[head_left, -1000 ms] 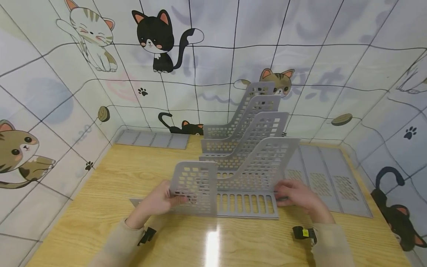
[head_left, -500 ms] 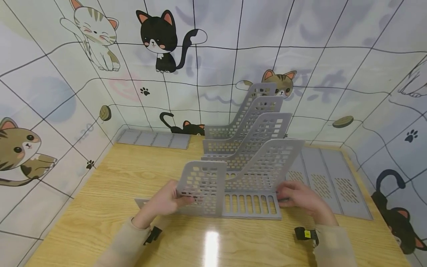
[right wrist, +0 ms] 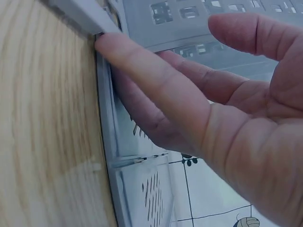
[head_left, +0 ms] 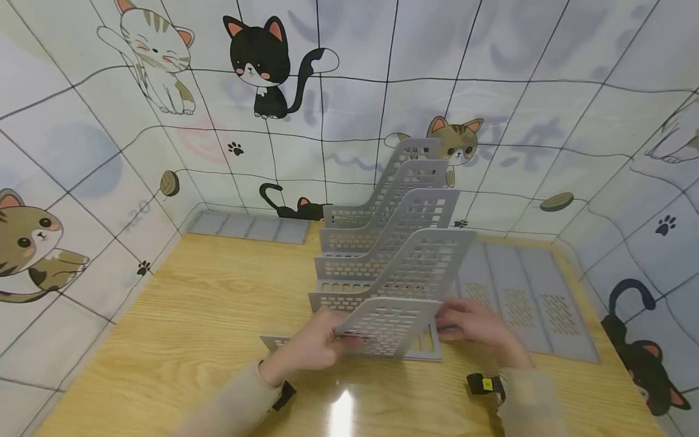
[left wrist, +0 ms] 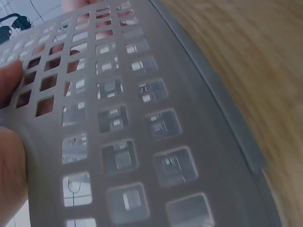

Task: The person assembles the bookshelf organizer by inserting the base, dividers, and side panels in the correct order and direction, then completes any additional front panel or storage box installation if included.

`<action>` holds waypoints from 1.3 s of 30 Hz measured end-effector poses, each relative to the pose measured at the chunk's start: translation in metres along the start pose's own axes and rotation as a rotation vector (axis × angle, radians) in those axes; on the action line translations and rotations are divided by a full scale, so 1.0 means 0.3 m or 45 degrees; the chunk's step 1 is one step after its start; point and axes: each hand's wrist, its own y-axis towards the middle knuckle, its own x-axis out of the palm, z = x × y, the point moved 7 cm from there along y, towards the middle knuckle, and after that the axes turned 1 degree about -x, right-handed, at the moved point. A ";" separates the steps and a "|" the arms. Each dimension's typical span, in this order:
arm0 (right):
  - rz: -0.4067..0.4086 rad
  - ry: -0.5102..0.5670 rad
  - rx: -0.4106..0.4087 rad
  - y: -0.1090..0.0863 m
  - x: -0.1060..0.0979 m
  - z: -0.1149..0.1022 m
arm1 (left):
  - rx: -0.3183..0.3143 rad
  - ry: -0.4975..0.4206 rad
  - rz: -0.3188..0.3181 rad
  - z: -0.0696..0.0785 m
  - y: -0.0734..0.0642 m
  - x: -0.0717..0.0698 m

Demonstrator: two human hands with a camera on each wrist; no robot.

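Observation:
A grey plastic file rack (head_left: 390,267) stands on the table, with several upright perforated dividers, high at the right and low at the left. My left hand (head_left: 314,346) pinches the low left end of the front divider (head_left: 390,328), thumb on its near face. In the left wrist view the fingers show through the divider's square holes (left wrist: 125,161). My right hand (head_left: 472,321) is at the right end of the slotted base (head_left: 437,349). In the right wrist view this hand (right wrist: 189,99) has its digits extended and spread, one tip right at the rack's edge.
Flat grey panels with slanted slots (head_left: 516,303) lie on the right of the wooden table (head_left: 235,285). Another flat grey panel (head_left: 248,226) lies at the back left. A cat-print sheet (head_left: 355,79) stands behind and on both sides.
My left hand has moved right with the front divider, which now overlaps most of the slotted base and covers part of the divider behind. My right hand has stayed at the base's end.

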 end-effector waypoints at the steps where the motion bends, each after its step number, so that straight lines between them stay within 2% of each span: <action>1: -0.004 0.014 -0.011 0.004 0.006 0.000 | -0.001 0.008 0.008 0.002 0.012 0.013; 6: -0.006 0.077 -0.025 0.005 0.011 0.000 | -0.061 0.009 0.042 -0.007 0.032 0.024; 16: -0.043 0.075 -0.054 0.004 0.005 -0.009 | -0.139 0.142 -0.033 -0.028 0.026 0.024; 28: -0.028 0.045 -0.062 0.007 0.008 -0.015 | -0.257 0.085 -0.033 -0.034 0.034 0.034; 34: -0.020 0.031 -0.062 0.010 0.005 -0.013 | -0.276 0.079 -0.019 -0.032 0.041 0.040; 39: -0.033 0.026 -0.079 0.012 0.005 -0.009 | -0.230 0.103 -0.001 -0.023 0.049 0.044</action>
